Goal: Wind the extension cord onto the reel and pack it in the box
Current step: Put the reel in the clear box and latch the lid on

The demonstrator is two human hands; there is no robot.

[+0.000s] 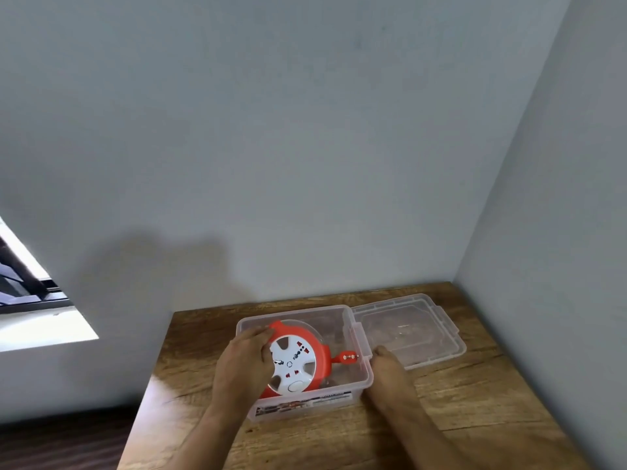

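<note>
Lowering round orange-and-white plastic cord reel (294,359) into clear plastic box (359,385) on wooden bench (475,395); our left hand (242,362) grasps reel rim, right hand (390,371) steadies box wall. Risk: protruding orange plug (347,357) catches box wall, reel jams tilted.

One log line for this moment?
left hand on reel | reel in box | right hand at box edge | lid off

The reel (295,359), orange-rimmed with a white socket face, sat tilted inside the clear box (359,378), leaning toward its left end. Its orange plug (346,357) stuck out to the right, pins near the box's right wall. The box stood open on the table.
</note>
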